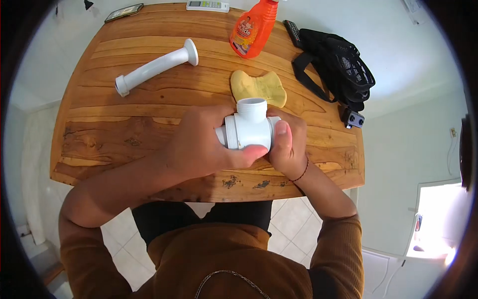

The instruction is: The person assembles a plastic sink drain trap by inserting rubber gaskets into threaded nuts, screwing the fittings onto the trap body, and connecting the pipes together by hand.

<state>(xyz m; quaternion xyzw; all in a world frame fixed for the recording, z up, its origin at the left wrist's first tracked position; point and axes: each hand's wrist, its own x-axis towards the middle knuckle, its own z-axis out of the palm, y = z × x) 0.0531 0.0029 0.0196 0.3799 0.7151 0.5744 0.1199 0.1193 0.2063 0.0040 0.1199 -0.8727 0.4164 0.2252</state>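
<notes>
Both my hands hold a white plastic pipe tee [253,130] above the near part of the wooden table. Threaded ends show at its top and left side. My left hand [201,137] wraps round the left end, its thumb lying along the lower front. Around the right end closes my right hand [290,142], with the thumb pressed on the front. The fingers behind the fitting are hidden. Just beyond it lies a yellow cloth [259,88]. A white pipe [157,68] with a flared end and a nut rests on the table farther to the left.
On the wooden table [107,127] an orange spray bottle [254,30] stands at the back. A phone [124,13] and a white remote [208,6] lie at the far edge. To the right are a black remote [293,33], a black bag [343,67] and a small camera-like device [354,119].
</notes>
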